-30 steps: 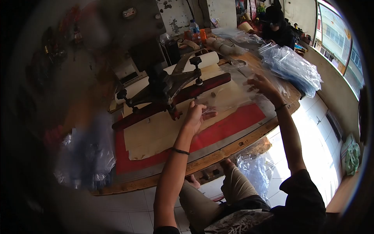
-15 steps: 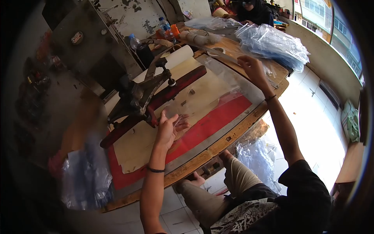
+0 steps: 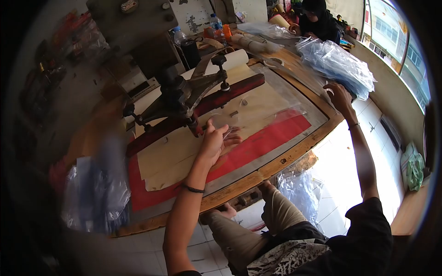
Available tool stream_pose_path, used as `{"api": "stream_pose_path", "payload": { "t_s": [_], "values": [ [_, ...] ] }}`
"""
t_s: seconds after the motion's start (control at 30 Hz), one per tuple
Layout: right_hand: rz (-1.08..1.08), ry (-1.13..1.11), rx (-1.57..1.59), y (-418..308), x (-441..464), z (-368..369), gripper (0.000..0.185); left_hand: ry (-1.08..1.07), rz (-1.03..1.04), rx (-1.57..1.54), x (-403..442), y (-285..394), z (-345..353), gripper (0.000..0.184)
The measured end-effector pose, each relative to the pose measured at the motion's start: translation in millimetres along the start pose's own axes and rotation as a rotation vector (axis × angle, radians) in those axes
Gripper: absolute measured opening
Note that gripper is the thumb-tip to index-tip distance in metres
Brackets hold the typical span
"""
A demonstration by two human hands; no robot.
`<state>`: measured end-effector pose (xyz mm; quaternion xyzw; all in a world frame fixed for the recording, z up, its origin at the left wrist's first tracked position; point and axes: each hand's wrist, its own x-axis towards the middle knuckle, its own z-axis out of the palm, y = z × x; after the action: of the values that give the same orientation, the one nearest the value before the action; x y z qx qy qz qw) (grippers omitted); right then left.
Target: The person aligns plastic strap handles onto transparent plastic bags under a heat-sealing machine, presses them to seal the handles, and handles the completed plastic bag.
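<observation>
My left hand (image 3: 217, 143) is over the front of the work board, its thumb and fingers closed on a thin clear plastic sheet (image 3: 224, 132). The sheet is see-through, so its full outline is hard to make out. Just behind that hand stands a dark metal press frame (image 3: 177, 94) with screw knobs and a long dark red bar (image 3: 235, 92). My right hand (image 3: 341, 99) reaches out to the table's right edge, beside a heap of clear plastic (image 3: 338, 64). Its fingers are bent, with thumb and forefinger apart; nothing shows plainly between them.
Beneath the bar lie a cream sheet (image 3: 184, 161) and a red sheet (image 3: 276, 133). Bottles (image 3: 215, 23), a tape roll (image 3: 274, 61) and a wrapped roll (image 3: 251, 43) sit farther back. Clear plastic (image 3: 94, 198) hangs at left. A person (image 3: 317, 20) sits across the table.
My right hand has moved right, toward the table's edge near the plastic heap. My left hand stays near the press with the plastic. The whole view has shifted somewhat.
</observation>
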<state>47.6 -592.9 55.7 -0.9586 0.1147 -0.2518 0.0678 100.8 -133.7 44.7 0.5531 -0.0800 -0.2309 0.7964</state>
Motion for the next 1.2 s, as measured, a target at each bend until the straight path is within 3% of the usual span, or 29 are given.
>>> {"api": "stream_pose_path", "payload": {
  "t_s": [0.13,0.17,0.23,0.43,0.5,0.73,0.9,1.1,1.2],
  "values": [
    [-0.289,0.174,0.066,-44,12,8,0.019,-0.009,0.019,-0.005,3,-4,-2,0.056],
    [-0.131,-0.045,0.266,-80,10,-1,0.024,-0.014,0.006,-0.005,2,-5,-2,0.057],
    [-0.188,-0.262,0.384,-112,22,17,0.037,0.022,0.014,-0.021,0,-5,-1,0.054],
    [-0.147,-0.444,0.254,-143,81,61,0.057,0.089,0.043,-0.116,3,-9,-5,0.04],
    [-0.126,-0.443,0.474,-136,85,79,0.062,0.099,0.041,-0.111,3,-11,-5,0.037],
    [-0.025,-0.573,0.759,-115,73,70,0.072,0.1,0.05,-0.061,6,-13,-10,0.06],
    [-0.227,-0.445,0.942,-123,73,64,0.067,0.03,0.08,-0.128,8,-13,-19,0.078],
    [-0.185,-0.48,1.11,-126,70,70,0.066,-0.052,-0.033,0.0,-9,7,-14,0.092],
    [-0.187,-0.511,1.13,-124,69,73,0.067,-0.21,-0.142,-0.013,-21,20,-17,0.1]
  ]
}}
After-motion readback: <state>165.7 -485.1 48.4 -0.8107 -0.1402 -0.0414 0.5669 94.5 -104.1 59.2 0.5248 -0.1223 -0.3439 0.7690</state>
